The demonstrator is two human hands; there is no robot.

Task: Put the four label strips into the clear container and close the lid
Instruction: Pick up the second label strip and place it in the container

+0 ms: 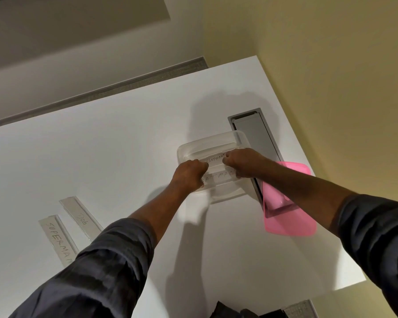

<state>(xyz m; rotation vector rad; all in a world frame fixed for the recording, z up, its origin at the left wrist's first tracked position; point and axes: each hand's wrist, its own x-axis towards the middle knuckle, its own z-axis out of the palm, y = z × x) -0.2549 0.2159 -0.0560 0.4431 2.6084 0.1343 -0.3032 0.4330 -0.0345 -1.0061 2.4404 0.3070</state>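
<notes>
A person is wearing a dark grey long-sleeved top, its fabric creasing in soft folds along both arms. The left sleeve (97, 267) and the right sleeve (377, 235) are sitting pushed up toward the elbows, leaving both forearms bare. The left hand (190, 174) and the right hand (240, 161) are wearing no gloves, rings or watch.

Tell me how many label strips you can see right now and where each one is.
4. ELEPHANT strip, held by both hands over the clear container; BATMAN strip in it; DOG strip and SUPERMAN strip on the table. None seems hidden.
</notes>
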